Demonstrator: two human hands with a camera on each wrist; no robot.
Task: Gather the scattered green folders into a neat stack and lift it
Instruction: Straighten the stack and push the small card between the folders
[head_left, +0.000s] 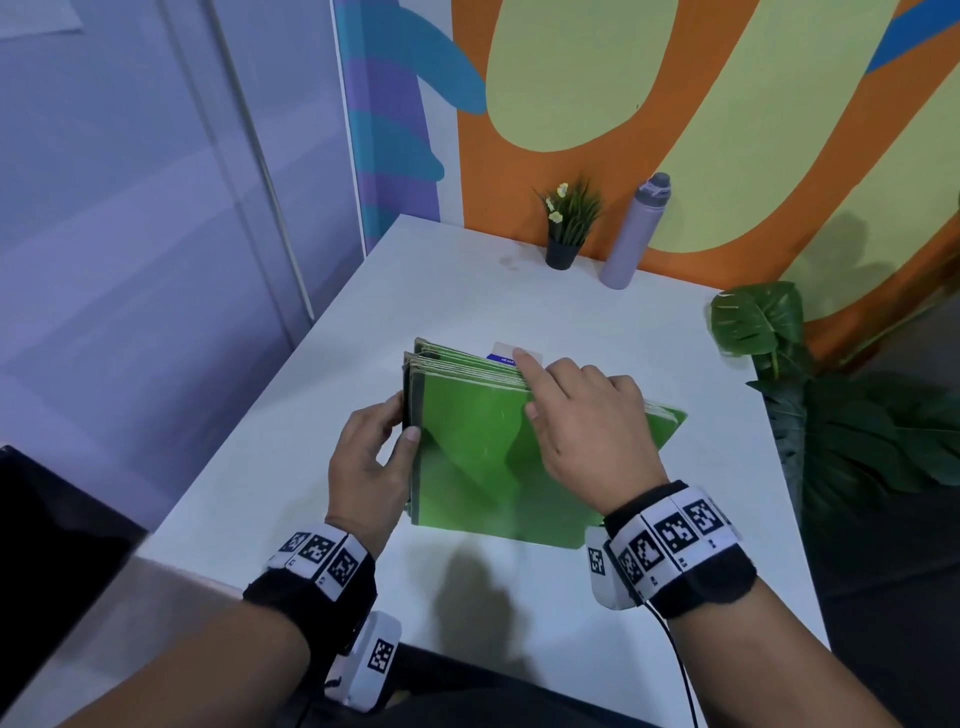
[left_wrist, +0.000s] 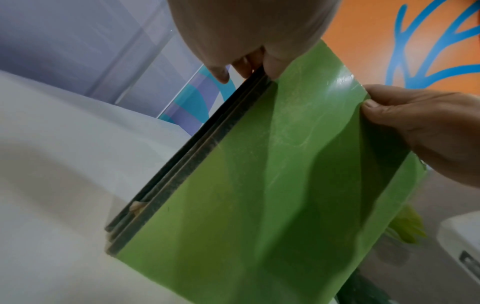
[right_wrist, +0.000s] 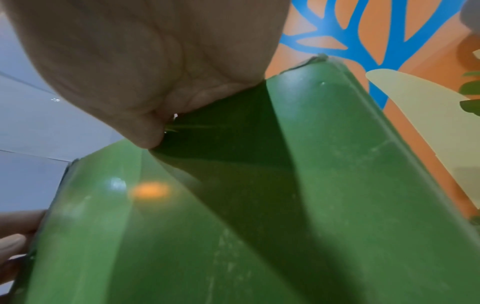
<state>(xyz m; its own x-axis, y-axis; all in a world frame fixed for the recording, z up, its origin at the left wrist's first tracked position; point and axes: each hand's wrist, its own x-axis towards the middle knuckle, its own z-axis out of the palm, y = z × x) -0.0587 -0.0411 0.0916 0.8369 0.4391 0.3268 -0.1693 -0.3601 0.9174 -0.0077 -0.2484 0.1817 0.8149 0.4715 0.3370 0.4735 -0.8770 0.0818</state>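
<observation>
head view: white table (head_left: 467, 291) with the folders (head_left: 483, 457) gathered in one stack, stood on edge and leaning, near the middle of the table.
head, left hand (head_left: 371, 457): fingers and thumb curled round the dark spine edge of the stack, gripping it on the left side.
head, right hand (head_left: 582, 421): laid over the top edge of the stack, thumb on the front cover, index finger stretched along the far side, other fingers curled over the edge; it holds the folders.
head, behind stack: a small white and blue card (head_left: 511, 353) shows just past the index finger.
head, far edge: small potted plant (head_left: 566, 223) and lilac bottle (head_left: 634, 234) beside each other, well apart from the stack; big leaf plant (head_left: 758, 322) off the table's right side.
left wrist view: left hand (left_wrist: 249, 41) pinches the top of the dark spines; folders (left_wrist: 259, 185) stand with the lower corner on the table (left_wrist: 64, 144); right hand (left_wrist: 426, 127) grips the opposite edge, thumb on the cover.
right wrist view: right hand (right_wrist: 145, 67) presses on the glossy green cover; folders (right_wrist: 233, 205) fill the view; left fingertips (right_wrist: 15, 242) touch the left edge.
</observation>
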